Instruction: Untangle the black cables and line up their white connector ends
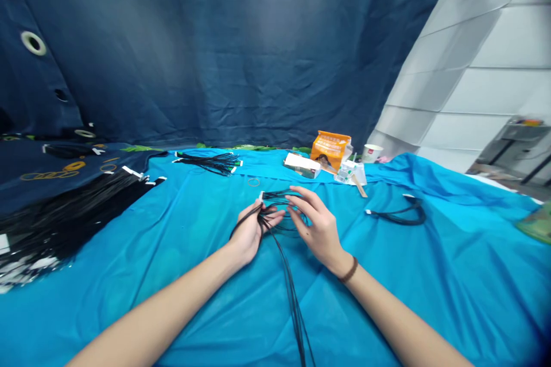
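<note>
In the middle of the view, my left hand grips a bundle of thin black cables near a small white connector. Loose ends of the bundle trail down towards the front edge of the view, while other strands loop to the right. My right hand, with a brown band at its wrist, has its fingers curled around those looped strands. Thumb and fingertips touch or nearly touch the strands. Both hands are above the blue cloth.
A large pile of black cables with white connectors lies at the left. Farther back are another cable bundle, a white box, an orange packet and a paper cup. A bent cable bundle lies at the right.
</note>
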Demonstrator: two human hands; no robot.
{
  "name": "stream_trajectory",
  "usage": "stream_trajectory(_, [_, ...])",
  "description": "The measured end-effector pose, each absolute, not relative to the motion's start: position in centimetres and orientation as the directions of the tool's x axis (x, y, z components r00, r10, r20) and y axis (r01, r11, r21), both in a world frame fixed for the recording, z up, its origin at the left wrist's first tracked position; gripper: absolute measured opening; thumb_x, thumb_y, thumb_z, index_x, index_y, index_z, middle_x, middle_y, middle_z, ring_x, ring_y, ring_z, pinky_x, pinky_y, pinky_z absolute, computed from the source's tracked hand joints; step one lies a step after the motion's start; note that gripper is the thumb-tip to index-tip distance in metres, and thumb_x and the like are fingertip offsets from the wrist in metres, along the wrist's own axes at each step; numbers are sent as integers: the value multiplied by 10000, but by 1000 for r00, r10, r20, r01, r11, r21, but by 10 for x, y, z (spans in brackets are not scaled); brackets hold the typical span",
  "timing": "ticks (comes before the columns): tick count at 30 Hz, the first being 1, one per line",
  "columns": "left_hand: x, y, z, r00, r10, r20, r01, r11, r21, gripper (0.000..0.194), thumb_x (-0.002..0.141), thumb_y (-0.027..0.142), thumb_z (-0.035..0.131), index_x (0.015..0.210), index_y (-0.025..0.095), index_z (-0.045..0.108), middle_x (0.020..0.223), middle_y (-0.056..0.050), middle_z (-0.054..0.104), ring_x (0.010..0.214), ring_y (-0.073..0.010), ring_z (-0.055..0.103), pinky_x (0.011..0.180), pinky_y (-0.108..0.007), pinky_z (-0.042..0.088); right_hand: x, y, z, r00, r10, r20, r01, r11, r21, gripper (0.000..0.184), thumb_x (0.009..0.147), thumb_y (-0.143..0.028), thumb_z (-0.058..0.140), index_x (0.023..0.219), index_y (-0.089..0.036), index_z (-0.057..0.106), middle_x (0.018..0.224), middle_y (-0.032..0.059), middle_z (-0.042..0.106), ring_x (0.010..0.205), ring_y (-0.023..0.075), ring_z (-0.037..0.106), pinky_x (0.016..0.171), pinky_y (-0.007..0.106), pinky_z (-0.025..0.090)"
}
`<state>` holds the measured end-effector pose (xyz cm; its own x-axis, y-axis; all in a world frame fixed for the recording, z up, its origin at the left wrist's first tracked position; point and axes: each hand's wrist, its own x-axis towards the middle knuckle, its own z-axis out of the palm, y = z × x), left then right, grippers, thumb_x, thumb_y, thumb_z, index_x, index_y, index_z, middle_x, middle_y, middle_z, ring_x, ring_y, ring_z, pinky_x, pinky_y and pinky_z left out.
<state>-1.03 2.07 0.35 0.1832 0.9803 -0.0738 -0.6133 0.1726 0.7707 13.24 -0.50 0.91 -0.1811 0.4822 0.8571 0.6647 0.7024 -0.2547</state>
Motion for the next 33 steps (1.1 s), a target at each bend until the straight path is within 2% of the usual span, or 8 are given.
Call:
stream_trajectory(3, [-15,31,4,155,978,-140,-652,208,729,180,825,196,418,669,144,490,641,-69,647,668,-180,650,766,-383,487,137,-7,9,-343,316,885,709,705,23,284,823,-87,483,1091,-164,536,1144,119,521,1091,223,454,887,394,446])
stream_trajectory(5, [-16,33,6,164,974,-158,-661,228,715,208,836,178,386,653,148,480,628,-67,648,667,-177,652,760,-368,490,135,-11,9,-502,195,843,639,741,209,257,824,-69,476,1067,-118,549,1077,117,568,1092,221,450,903,379,441])
stream_trajectory(8, [-15,32,8,199,963,-182,-652,268,710,225,835,170,379,632,152,474,644,-68,654,692,-183,654,762,-361,486,128,-14,6,-654,130,745,520,793,318,195,844,-71,451,994,-65,575,976,98,618,1040,201,489,898,331,452])
stream_trajectory(14, [-14,28,9,260,944,-204,-625,325,709,234,833,187,386,624,161,487,655,-66,660,769,-189,646,783,-358,473,126,-6,1,-727,240,643,535,785,313,212,871,-124,435,1032,-82,565,1015,89,611,968,204,520,802,342,479])
stream_trajectory(25, [-10,23,9,305,929,-209,-591,356,724,237,832,202,402,619,160,496,679,-68,663,752,-162,628,722,-281,465,129,-5,-4,-687,207,696,563,757,330,171,861,-117,450,975,-83,574,958,97,629,919,208,533,687,319,471])
stream_trajectory(33, [-9,21,14,314,920,-237,-607,386,694,263,834,165,390,595,155,499,625,-44,629,618,-112,573,570,-203,402,128,-4,-6,-635,318,704,609,767,203,179,871,-141,433,996,-116,559,935,84,621,911,183,524,723,308,466])
